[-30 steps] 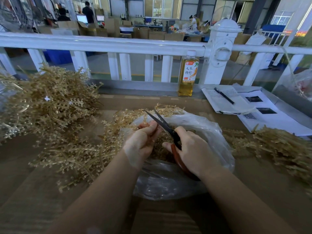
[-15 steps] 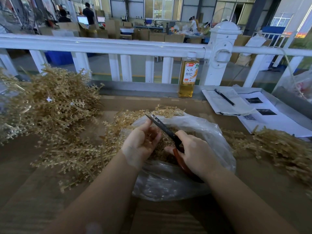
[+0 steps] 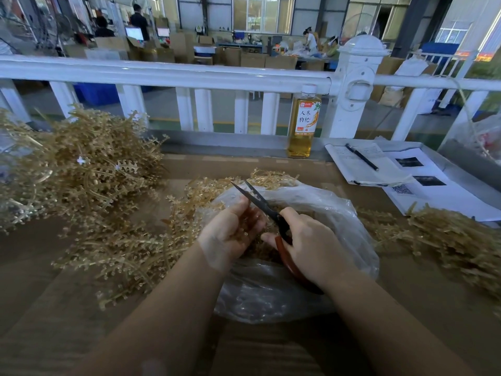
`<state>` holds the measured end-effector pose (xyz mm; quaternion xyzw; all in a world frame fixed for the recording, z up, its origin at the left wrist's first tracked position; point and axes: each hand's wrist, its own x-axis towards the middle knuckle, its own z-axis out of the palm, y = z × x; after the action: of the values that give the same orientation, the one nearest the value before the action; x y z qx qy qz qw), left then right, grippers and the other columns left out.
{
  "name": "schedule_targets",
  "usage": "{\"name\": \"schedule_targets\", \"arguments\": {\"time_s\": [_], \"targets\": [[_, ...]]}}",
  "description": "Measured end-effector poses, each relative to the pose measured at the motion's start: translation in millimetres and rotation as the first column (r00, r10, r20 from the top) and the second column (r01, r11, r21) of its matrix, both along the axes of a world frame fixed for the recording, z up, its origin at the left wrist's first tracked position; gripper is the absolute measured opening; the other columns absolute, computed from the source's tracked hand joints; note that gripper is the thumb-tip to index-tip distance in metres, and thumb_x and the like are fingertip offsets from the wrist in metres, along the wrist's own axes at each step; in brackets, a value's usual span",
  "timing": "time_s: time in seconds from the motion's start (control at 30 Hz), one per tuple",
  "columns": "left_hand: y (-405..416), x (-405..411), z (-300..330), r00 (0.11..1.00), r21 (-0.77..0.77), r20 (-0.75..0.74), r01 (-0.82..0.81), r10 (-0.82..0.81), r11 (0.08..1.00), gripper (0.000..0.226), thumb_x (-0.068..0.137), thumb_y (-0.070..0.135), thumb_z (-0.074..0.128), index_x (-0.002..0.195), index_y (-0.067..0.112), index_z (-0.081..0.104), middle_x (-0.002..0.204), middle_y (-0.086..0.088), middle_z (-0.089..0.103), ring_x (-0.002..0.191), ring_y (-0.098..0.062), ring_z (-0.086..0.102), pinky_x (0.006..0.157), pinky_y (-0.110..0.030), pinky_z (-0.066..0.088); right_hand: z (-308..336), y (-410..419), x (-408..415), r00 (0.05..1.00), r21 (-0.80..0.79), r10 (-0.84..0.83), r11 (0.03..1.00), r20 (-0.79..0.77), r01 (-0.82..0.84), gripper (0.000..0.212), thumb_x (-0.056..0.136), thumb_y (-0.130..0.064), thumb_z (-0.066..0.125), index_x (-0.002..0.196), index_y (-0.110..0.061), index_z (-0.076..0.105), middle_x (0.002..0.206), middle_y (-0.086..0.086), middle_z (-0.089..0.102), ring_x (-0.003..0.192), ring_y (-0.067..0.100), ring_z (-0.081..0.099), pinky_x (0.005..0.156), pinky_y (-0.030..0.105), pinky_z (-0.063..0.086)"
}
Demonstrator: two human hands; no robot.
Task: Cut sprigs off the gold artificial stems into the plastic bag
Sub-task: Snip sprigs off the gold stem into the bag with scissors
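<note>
A clear plastic bag (image 3: 320, 210) lies open on the brown table, with cut gold sprigs inside it. Over the bag's mouth my left hand (image 3: 230, 232) holds a gold stem, fingers curled round it. My right hand (image 3: 311, 242) grips red-handled scissors (image 3: 271, 210), whose dark blades point up and away, slightly parted, right beside my left fingertips. Gold artificial stems (image 3: 81, 180) are heaped at the left and spread toward the bag.
Another heap of gold stems (image 3: 447, 240) lies at the right. A bottle of amber drink (image 3: 303, 123) stands by the white railing (image 3: 189, 77). Papers with a pen (image 3: 363, 158) lie at the back right.
The scissor blades have closed and parted again beside my left fingers. My left hand has shifted slightly on the stem. Both hands stay over the bag.
</note>
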<state>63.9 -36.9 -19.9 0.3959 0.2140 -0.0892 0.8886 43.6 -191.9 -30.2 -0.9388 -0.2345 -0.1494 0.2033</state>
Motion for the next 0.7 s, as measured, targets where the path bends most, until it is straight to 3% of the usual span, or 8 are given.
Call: {"name": "schedule_targets", "arguments": {"time_s": [0.47, 0.7], "targets": [[-0.7, 1.0, -2.6, 0.999, 0.028, 0.028, 0.021, -0.022, 0.999, 0.027, 0.096, 0.021, 0.052, 0.077, 0.004, 0.062, 0.049, -0.003, 0.059, 0.041, -0.010, 0.059, 0.047, -0.022, 0.054, -2.7, -1.5, 3.0, 1.000, -0.014, -0.008, 1.000, -0.005, 0.008, 0.040, 0.091, -0.057, 0.048, 0.108, -0.021, 0.049, 0.084, -0.002, 0.061, 0.076, 0.016, 0.059, 0.072, 0.029, 0.049], [-3.9, -1.9, -3.8, 0.996, 0.111, 0.057, 0.058, -0.064, 0.992, 0.025, 0.096, 0.022, 0.051, 0.088, 0.003, 0.065, 0.062, -0.006, 0.058, 0.045, -0.013, 0.059, 0.045, -0.021, 0.050, -6.1, 0.9, 3.8, 0.997, -0.031, -0.056, 0.998, 0.046, 0.058, 0.039, 0.090, -0.060, 0.046, 0.104, -0.024, 0.047, 0.081, -0.007, 0.051, 0.075, 0.012, 0.048, 0.066, 0.024, 0.038]]}}
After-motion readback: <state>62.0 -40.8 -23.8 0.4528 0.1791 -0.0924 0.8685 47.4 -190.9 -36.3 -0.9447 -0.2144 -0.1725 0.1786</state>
